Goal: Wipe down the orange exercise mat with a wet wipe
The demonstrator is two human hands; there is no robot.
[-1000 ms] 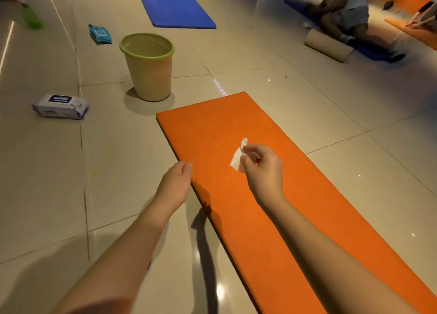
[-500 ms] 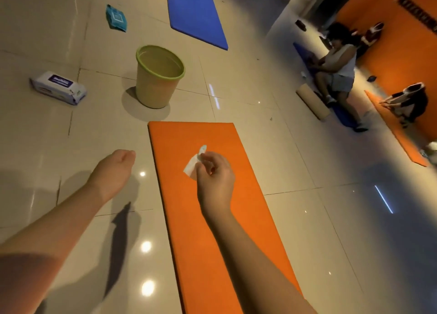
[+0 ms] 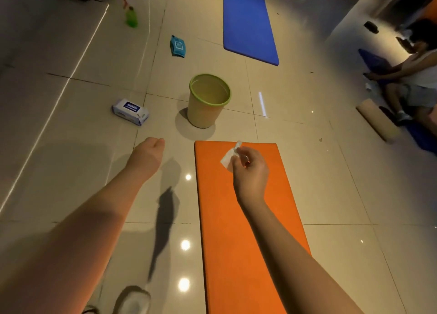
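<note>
Right hand [image 3: 250,169] pinches white crumpled wet wipe [image 3: 227,160] over rectangular orange foam mat [image 3: 248,242] running 12-to-6 o'clock; I cannot tell the state of the left hand [image 3: 147,157].

A cream bin [image 3: 203,115] with a green rim is seen upright on the tiled floor [image 3: 71,124]. Just left of the bin a white pack of wipes [image 3: 130,111] is laid flat. Beyond the bin to its left a teal packet [image 3: 177,46] is found, and farther off a green spray bottle [image 3: 131,16]. A blue mat [image 3: 248,22] is spread beyond the bin to its right. Well right of the bin a seated person [image 3: 416,77] and a rolled mat [image 3: 378,122] are seen.
</note>
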